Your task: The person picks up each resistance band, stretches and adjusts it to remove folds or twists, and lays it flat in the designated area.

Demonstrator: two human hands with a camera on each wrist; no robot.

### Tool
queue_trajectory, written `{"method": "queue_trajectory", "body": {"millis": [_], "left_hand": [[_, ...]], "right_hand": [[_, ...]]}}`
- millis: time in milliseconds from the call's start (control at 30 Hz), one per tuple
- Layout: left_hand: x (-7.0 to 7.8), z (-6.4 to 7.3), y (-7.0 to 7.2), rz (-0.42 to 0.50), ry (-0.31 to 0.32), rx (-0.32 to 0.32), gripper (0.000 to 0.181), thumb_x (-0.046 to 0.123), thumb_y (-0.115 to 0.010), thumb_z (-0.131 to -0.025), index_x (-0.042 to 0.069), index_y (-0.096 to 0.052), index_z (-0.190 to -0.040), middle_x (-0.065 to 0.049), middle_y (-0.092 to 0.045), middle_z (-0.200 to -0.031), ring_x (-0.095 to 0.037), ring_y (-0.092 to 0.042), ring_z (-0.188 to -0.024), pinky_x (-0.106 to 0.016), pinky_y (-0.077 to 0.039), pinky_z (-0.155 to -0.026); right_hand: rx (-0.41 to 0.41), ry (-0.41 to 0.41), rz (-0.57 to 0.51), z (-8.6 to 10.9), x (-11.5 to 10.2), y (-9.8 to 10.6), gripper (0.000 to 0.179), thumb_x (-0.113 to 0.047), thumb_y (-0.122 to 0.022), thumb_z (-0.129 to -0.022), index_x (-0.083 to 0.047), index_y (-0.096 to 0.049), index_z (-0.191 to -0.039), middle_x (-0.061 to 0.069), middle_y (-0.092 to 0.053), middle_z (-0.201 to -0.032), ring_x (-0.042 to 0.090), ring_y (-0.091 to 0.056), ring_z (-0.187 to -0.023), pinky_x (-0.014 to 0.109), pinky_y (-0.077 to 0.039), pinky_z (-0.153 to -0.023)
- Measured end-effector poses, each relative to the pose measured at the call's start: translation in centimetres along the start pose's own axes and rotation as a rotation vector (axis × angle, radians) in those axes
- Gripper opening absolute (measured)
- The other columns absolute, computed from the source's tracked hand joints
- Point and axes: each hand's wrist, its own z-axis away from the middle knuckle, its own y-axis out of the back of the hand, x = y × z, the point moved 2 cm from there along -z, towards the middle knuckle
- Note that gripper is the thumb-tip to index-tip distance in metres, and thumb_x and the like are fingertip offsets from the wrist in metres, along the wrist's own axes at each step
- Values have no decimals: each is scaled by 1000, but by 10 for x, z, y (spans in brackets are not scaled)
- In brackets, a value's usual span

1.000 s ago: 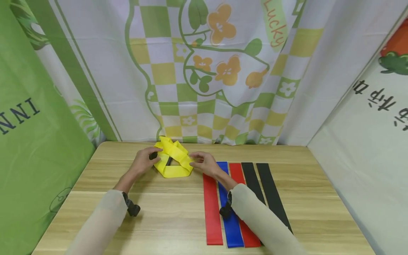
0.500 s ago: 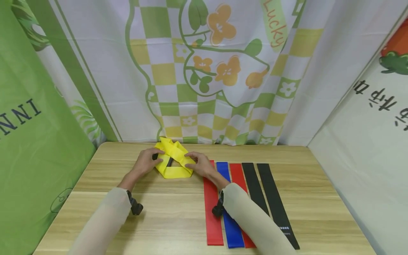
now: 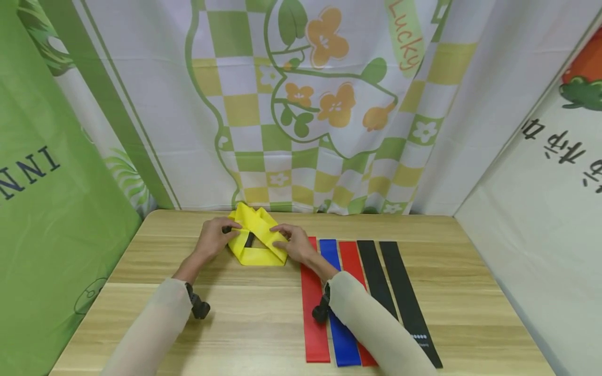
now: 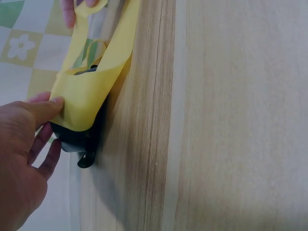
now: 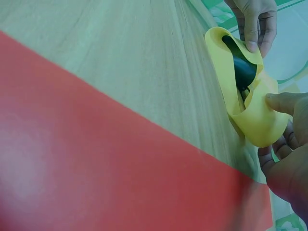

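A yellow resistance band (image 3: 261,256) lies crossed over itself in a loose loop near the table's far edge. My left hand (image 3: 212,239) pinches its left side, thumb on the outer face, as the left wrist view shows. My right hand (image 3: 298,245) pinches the opposite side between thumb and fingers. Inside the loop sits a dark, smooth object (image 5: 244,72), mostly covered by the band. In the left wrist view its black end (image 4: 72,138) sticks out below the yellow, beside my left fingers; its kind is hidden.
Right of the loop, flat bands lie side by side: red (image 3: 315,313), blue (image 3: 342,334), another red (image 3: 348,256), and two black, one being the outermost black band (image 3: 406,292). My right forearm crosses over them. A patterned curtain (image 3: 301,172) hangs behind the wooden table (image 3: 244,324).
My right hand has moved slightly left and now pinches the yellow band's right side. The band's front edge has shifted a little toward me. My left hand has barely moved.
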Motion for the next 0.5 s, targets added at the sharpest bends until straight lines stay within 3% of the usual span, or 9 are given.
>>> {"method": "queue_trajectory", "body": {"millis": [200, 500], "left_hand": [[5, 1, 4, 35, -23, 45, 14, -5, -83, -87, 0, -82, -101, -20, -78, -106, -38, -73, -96, -53, -62, -83], [4, 4, 11, 88, -38, 107, 16, -8, -80, -89, -4, -80, -105, -21, -78, -105, -40, -74, -99, -52, -63, -86]], "right_hand": [[57, 26, 11, 1, -5, 6, 23, -6, -80, -95, -8, -79, -118, 7, -74, -107, 19, -64, -96, 31, -56, -84], [135, 30, -24, 3, -6, 15, 15, -11, -80, -96, -8, -81, -110, 7, -77, -103, 16, -68, -91, 31, -58, -84]]}}
